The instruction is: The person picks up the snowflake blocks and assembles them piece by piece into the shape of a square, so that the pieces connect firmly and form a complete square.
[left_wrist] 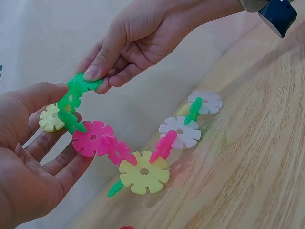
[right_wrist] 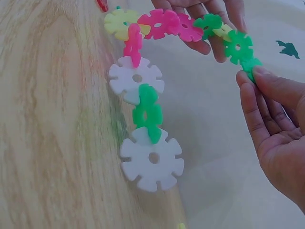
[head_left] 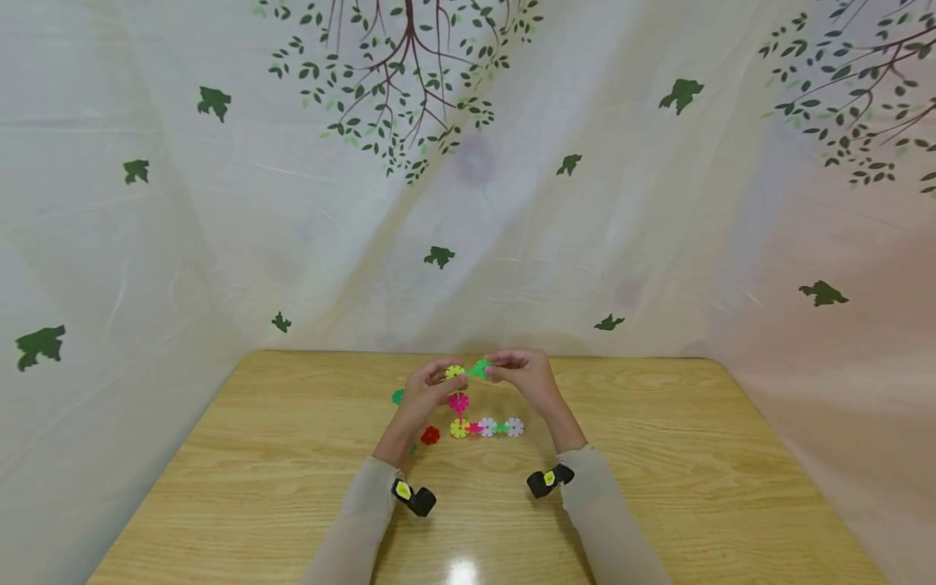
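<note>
Pale cloth printed with branches and leaves hangs behind a wooden surface. Over its far part, both hands hold one chain of notched discs in green, yellow, pink and white. The left hand grips it around a yellow disc; the right hand pinches the green disc at one end. Two white discs, joined by green, form the other end. Near the left wrist lies a red disc.
</note>
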`<state>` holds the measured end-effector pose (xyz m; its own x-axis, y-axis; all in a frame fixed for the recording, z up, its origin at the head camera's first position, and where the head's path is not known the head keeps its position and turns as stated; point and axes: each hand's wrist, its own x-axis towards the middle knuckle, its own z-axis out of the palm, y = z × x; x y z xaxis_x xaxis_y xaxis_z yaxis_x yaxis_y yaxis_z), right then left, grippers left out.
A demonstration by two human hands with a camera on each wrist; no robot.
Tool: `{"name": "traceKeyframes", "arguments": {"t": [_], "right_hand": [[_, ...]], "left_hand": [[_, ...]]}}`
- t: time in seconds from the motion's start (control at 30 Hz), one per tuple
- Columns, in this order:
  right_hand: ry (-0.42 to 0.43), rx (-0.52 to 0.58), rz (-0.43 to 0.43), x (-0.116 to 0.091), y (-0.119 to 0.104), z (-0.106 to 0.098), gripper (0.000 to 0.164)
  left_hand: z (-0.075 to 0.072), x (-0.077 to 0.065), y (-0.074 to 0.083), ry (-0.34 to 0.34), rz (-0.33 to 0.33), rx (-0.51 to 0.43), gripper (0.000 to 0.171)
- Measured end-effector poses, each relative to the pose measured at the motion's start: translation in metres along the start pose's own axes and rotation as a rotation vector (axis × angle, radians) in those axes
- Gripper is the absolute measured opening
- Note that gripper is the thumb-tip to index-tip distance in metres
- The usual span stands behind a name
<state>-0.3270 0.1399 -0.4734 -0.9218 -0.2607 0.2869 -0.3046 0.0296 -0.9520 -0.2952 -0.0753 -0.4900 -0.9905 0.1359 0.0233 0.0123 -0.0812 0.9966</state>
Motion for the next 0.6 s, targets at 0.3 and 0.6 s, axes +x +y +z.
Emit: {"name": "traceKeyframes", "arguments": {"t": [0.3,0.6], "right_hand": [[-0.001,-0.012,-0.020,-0.0008,-0.0009,0.0001,0.022],[-0.012,-0.036,-0.026,-0.0005,-0.0019,0.0021,0.021]], "left_hand": [[0.0003,-0.0009,0.0005,-0.019,0.002,0.008,0.042],[-0.0023,0.0009,0.0025,-0.030,-0.016,0.015,0.041]]}}
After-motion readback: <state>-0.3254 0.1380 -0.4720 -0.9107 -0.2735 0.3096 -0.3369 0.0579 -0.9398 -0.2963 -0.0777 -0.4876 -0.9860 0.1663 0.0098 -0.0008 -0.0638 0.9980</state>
